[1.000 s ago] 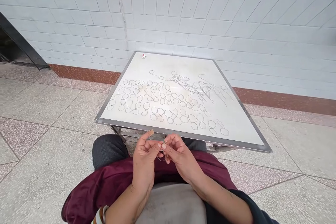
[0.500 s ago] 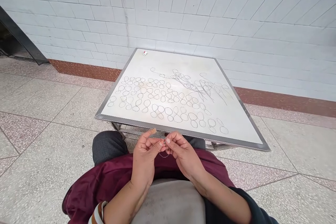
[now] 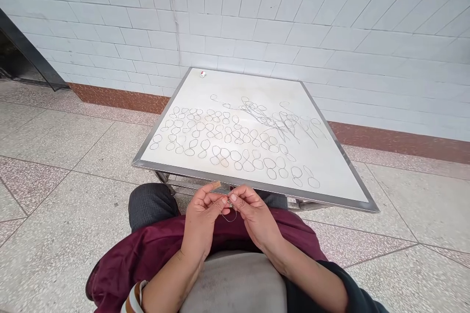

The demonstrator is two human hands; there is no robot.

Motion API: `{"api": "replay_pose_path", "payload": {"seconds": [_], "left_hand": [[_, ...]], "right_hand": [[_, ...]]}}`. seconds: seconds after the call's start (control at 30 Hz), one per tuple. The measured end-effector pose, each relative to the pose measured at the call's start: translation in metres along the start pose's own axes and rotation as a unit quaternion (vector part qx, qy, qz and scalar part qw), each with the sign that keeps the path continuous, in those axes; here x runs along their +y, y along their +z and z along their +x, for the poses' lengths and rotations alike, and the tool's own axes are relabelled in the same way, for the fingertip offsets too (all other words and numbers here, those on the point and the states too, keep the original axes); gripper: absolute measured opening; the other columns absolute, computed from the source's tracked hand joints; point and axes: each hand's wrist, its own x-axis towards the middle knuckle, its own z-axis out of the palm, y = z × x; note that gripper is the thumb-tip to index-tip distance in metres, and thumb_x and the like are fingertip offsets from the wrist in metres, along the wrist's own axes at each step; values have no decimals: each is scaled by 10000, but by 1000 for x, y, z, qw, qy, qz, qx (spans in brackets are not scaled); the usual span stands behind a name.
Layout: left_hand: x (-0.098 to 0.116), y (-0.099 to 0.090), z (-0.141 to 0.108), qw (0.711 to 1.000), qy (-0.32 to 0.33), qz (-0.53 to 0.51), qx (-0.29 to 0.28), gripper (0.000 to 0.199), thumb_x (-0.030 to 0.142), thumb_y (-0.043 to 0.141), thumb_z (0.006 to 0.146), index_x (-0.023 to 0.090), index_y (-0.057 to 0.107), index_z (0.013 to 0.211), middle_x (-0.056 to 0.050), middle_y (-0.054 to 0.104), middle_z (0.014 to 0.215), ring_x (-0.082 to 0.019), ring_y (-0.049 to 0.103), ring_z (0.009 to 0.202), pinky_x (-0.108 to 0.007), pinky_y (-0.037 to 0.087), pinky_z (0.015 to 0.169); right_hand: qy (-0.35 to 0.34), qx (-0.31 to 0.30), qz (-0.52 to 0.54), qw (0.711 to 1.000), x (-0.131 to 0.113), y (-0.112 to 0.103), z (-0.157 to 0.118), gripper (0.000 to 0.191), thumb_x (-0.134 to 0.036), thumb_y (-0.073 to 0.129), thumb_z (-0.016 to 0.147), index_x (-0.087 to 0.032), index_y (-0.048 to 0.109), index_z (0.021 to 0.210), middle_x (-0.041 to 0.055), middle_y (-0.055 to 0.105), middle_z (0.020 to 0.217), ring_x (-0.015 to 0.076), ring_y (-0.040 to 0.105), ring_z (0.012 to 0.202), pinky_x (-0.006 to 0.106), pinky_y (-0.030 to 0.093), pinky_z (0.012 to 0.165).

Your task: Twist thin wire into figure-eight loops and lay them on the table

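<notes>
Between my two hands, just short of the table's near edge, is a thin wire loop (image 3: pixel 230 220); its curve hangs below my fingertips. My left hand (image 3: pixel 204 212) pinches the wire between thumb and fingers, with a tan wrap on the index fingertip. My right hand (image 3: pixel 256 212) pinches it too, its thumb and index finger touching the left fingertips. The exact spot where the wire is gripped is hidden by my fingers. On the white table beyond lie several figure-eight wire pieces (image 3: pixel 269 168) in rough rows.
A tangle of hooked wires (image 3: pixel 284 122) lies at the back right of the table (image 3: pixel 268 89). A small red-and-white object (image 3: pixel 203 74) sits in its far left corner. A tiled wall (image 3: pixel 235 48) stands right behind. My knee (image 3: pixel 152 205) is below the near edge.
My hands have shifted only slightly, and more of the wire loop now shows below the fingertips. The pieces on the table have not moved.
</notes>
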Motion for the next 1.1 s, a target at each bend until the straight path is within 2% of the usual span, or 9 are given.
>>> {"api": "replay_pose_path", "payload": {"seconds": [0.1,0.2,0.27,0.37,0.47,0.63,0.77,0.9,1.1], "left_hand": [[4,-1,1,1000,-1,26,-2,464,269,757,720,165,590,1140,17,664,701,-105,589,628,-248,497,660],[8,-1,1,997,-7,71,-7,524,265,753,712,163,556,1186,30,642,677,-108,579,604,-249,504,634],[8,-1,1,995,-3,98,-18,550,255,742,714,164,534,1215,30,638,680,-118,583,607,-251,507,615],[7,-2,0,991,14,125,-36,558,243,713,735,164,501,1245,29,634,683,-124,578,610,-257,511,603],[8,-3,-1,990,17,137,-41,546,241,699,744,158,495,1243,33,626,677,-121,565,601,-258,512,595],[13,-4,-2,989,2,146,-35,518,245,707,729,159,532,1208,36,622,665,-120,571,586,-254,507,589],[14,-5,-3,989,3,147,-26,453,238,710,722,157,585,1150,30,619,655,-127,586,598,-263,513,616],[11,-6,-3,992,12,127,-20,404,235,697,736,170,606,1124,28,623,662,-131,595,605,-278,514,643],[11,-7,-3,994,6,113,-7,411,225,733,703,178,625,1098,40,625,648,-127,607,577,-274,506,645]], "right_hand": [[-6,-19,-87,996,-6,-6,3,138,-316,686,812,-244,606,898,-14,560,871,133,510,776,274,449,734],[-50,-64,-194,978,-17,-12,8,329,-252,640,836,-316,560,1149,23,559,1095,160,544,890,304,486,743],[-103,-109,-263,953,-25,-16,13,368,-226,580,870,-331,558,1222,51,561,1159,187,555,966,332,503,754],[-164,-171,-329,914,-33,-18,21,296,-214,550,890,-318,643,1151,56,622,1070,196,590,931,349,517,751],[-169,-190,-361,897,-36,-18,26,226,-204,569,888,-306,691,1050,34,664,964,174,621,820,329,514,723],[-156,-162,-382,896,-34,-14,26,123,-213,603,867,-279,694,918,13,635,828,152,592,698,291,488,633],[-135,-146,-372,907,-29,-11,22,80,-252,593,873,-274,669,883,8,613,819,131,547,604,258,459,523],[-183,-120,-408,886,-28,-8,21,96,-208,598,867,-273,667,848,9,615,785,152,555,652,280,446,590],[-199,-143,-421,873,-27,-4,21,147,-197,554,900,-279,665,848,9,611,772,163,560,698,282,434,611]]}}
